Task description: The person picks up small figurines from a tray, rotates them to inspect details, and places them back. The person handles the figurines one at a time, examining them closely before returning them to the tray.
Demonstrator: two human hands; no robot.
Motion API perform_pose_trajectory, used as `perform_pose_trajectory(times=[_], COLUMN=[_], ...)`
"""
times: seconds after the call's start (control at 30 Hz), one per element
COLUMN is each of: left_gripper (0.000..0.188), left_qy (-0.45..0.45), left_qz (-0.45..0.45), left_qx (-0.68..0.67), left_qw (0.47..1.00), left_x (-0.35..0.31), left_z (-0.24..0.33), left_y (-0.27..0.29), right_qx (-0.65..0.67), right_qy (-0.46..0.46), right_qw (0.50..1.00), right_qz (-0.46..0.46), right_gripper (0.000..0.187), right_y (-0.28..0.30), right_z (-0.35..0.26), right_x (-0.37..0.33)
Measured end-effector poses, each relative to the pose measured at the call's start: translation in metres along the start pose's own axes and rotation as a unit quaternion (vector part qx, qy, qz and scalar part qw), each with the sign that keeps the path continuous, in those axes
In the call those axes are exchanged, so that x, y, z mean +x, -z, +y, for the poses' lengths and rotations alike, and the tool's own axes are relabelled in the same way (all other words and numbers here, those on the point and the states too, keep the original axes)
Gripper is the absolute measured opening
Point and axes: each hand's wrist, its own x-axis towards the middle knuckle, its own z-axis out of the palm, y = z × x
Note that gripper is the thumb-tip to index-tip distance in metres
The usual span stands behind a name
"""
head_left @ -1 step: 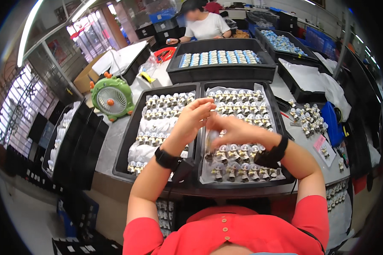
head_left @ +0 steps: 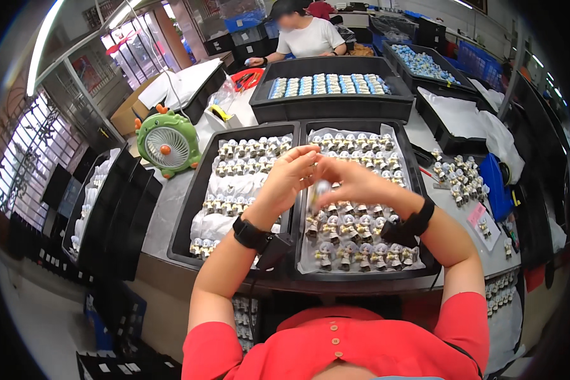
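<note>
My left hand (head_left: 290,177) is raised over the inner edges of two black trays, its fingers bent together; whatever they pinch is too small or hidden to make out. Close against it, my right hand (head_left: 354,183) has thumb and fingers closed on a small pale-haired figurine (head_left: 322,189), blurred and partly covered. Beneath my right hand, the right tray (head_left: 361,276) carries rows of similar figurines (head_left: 345,254) standing on white sheeting. The left tray (head_left: 182,235) holds more rows of figurines (head_left: 237,206), with white sheeting between some rows.
A green fan (head_left: 166,147) stands left of the trays. Beyond them is a deep black bin (head_left: 329,113) with blue and white pieces. Loose figurines (head_left: 459,177) and a blue object (head_left: 493,177) lie at the right. Across the table sits a person in white (head_left: 310,39).
The figurine in my right hand has shifted slightly upward and shows a little more clearly. My left hand stays nearly in place.
</note>
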Motion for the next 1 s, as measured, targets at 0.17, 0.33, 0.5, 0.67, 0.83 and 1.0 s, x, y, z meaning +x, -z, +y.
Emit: perform_pose_trajectory(times=[0.17,0.33,0.5,0.67,0.83,1.0], left_gripper=[0.027,0.028,0.032,0.034,0.036,0.044], left_qy=[0.070,0.085,0.109,0.101,0.080,0.085], left_qz=[-0.032,-0.054,-0.057,-0.065,-0.079,-0.042], left_qx=[-0.070,-0.079,-0.157,-0.157,-0.198,-0.175], left_qw=[0.995,0.992,0.980,0.980,0.974,0.980], left_x=[0.011,0.008,0.002,0.000,0.001,-0.003], left_z=[-0.023,-0.043,-0.044,-0.043,-0.048,-0.039], left_y=[0.000,0.007,0.008,0.006,0.015,0.004], right_qx=[0.226,0.180,0.139,0.082,-0.074,-0.086], right_qy=[0.016,-0.009,-0.001,-0.002,0.095,0.114], right_qw=[0.963,0.967,0.970,0.975,0.969,0.966], right_qz=[0.149,0.180,0.200,0.205,0.214,0.215], right_gripper=[0.033,0.035,0.035,0.041,0.066,0.084], right_y=[0.024,0.004,-0.005,-0.005,-0.011,-0.017], right_z=[0.020,0.045,0.047,0.041,0.041,0.040], right_x=[0.001,0.002,0.001,0.001,-0.001,0.001])
